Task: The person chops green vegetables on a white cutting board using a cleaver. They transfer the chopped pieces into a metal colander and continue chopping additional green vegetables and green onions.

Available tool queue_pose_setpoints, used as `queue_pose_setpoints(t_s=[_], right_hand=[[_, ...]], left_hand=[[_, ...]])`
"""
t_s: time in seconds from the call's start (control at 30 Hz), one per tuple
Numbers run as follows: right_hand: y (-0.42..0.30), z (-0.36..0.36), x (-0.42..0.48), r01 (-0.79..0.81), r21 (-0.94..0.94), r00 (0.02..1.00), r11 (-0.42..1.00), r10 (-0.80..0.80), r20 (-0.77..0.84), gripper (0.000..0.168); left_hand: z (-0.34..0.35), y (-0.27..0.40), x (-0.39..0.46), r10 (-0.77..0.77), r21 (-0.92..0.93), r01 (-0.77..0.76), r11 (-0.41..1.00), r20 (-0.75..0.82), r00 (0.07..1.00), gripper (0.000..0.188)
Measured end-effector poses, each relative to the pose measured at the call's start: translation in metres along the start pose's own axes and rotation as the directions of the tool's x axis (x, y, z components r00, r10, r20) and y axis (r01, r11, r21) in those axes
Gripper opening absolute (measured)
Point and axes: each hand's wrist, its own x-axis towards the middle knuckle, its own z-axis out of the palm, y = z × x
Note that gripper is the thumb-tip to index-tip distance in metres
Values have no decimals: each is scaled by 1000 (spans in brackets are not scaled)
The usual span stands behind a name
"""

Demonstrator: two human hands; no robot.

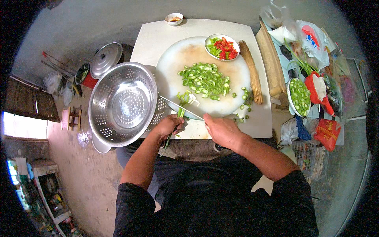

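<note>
My left hand (pixel 171 126) grips a bunch of scallions (pixel 181 112) at the near left edge of a round white cutting board (pixel 168 68). In my right hand (pixel 220 130) is a kitchen knife (pixel 186 109), its blade lying across the scallions. Cut scallion pieces (pixel 189 97) lie just beyond the blade. A heap of sliced okra (pixel 204 80) covers the middle of the board. At the board's far right rests a bowl (pixel 207 53) of chopped red and green peppers (pixel 223 49). The knife's handle is hidden inside my right hand.
A steel colander (pixel 93 118) stands left of the board, overlapping the table (pixel 263 124). Okra ends (pixel 246 117) and a bamboo whisk brush (pixel 251 72) lie at right. Farther right are a bowl of sliced okra (pixel 299 96), a red strainer (pixel 312 86) and bags. A small bowl (pixel 174 19) sits at the back.
</note>
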Motion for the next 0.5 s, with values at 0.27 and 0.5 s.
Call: queue_pose_setpoints(t_s=[0.27, 0.5], right_hand=[[18, 11, -3, 55, 226, 986, 973, -17, -166, 27], [12, -2, -16, 66, 70, 998, 995, -65, -21, 25]], left_hand=[[-3, 6, 9, 5, 72, -6, 997, 12, 1000, 23], [-10, 1, 15, 8, 37, -9, 999, 23, 1000, 24]])
